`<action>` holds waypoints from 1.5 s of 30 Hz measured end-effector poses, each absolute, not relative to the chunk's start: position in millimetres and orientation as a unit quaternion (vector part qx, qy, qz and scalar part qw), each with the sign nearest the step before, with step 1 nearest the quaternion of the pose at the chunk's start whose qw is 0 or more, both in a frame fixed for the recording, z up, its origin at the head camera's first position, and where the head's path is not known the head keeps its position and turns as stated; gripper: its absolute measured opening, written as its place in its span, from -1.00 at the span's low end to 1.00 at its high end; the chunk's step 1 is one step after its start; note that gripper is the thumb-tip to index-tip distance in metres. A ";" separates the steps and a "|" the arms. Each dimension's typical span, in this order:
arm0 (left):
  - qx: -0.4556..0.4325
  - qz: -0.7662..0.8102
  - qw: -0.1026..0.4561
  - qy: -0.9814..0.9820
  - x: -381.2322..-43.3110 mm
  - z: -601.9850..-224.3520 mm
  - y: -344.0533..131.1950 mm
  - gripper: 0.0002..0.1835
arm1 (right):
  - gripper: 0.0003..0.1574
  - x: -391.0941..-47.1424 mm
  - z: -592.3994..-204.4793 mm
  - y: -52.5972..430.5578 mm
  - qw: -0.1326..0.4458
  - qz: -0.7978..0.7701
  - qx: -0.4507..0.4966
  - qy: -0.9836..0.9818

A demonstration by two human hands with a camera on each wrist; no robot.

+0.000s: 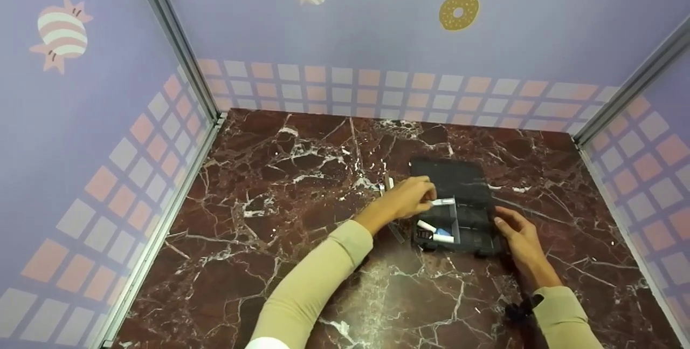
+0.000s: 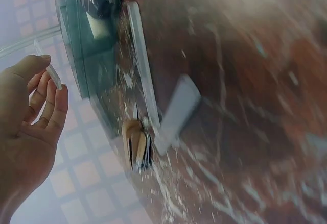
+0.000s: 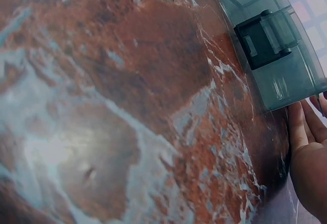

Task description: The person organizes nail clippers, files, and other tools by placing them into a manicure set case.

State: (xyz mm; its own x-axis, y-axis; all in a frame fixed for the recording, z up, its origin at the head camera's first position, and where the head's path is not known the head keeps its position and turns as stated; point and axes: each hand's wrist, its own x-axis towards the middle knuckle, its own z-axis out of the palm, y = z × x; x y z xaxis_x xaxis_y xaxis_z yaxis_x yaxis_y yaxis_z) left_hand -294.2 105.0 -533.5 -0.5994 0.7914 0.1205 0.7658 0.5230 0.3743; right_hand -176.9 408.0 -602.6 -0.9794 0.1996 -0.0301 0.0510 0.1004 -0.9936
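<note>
A dark translucent compartment box lies with its lid folded back on the marbled surface. Over its left compartments, my left hand pinches a small white strip between thumb and fingers. The strip looks thin and flat; its exact kind is unclear. In the box's front left compartment lie white sticks and a blue piece. My right hand rests against the box's right side, its fairly straight fingers touching the wall; some fingertips are hidden. A dark latch shows on the box's front.
Left of the box lie a folding tool with a wooden-looking handle, a long narrow strip and a blurred pale flat piece. White crumbs are scattered farther left. Patterned panels wall the surface at back and sides.
</note>
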 end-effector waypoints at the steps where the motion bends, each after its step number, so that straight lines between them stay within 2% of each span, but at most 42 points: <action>1: 0.446 0.200 0.031 0.872 -293.8 -534.6 107.7 -0.82 | -0.37 -177.3 -602.8 407.4 0.055 0.664 -0.084 -0.741; 11: 0.429 0.188 0.036 0.883 -290.3 -548.5 118.2 -0.82 | -0.35 -178.8 -604.3 406.7 0.043 0.648 -0.083 -0.756; 18: 0.422 0.165 0.039 0.891 -291.4 -544.9 112.8 -0.78 | -0.37 -179.3 -604.3 404.6 0.051 0.663 -0.082 -0.743; 29: 0.409 0.173 0.064 0.893 -290.6 -528.2 71.6 -0.65 | -0.38 -177.3 -601.8 405.0 0.057 0.660 -0.095 -0.743; 45: 0.399 0.189 0.079 0.894 -271.2 -555.0 28.4 -0.61 | -0.35 -177.2 -602.8 410.0 0.035 0.661 -0.099 -0.743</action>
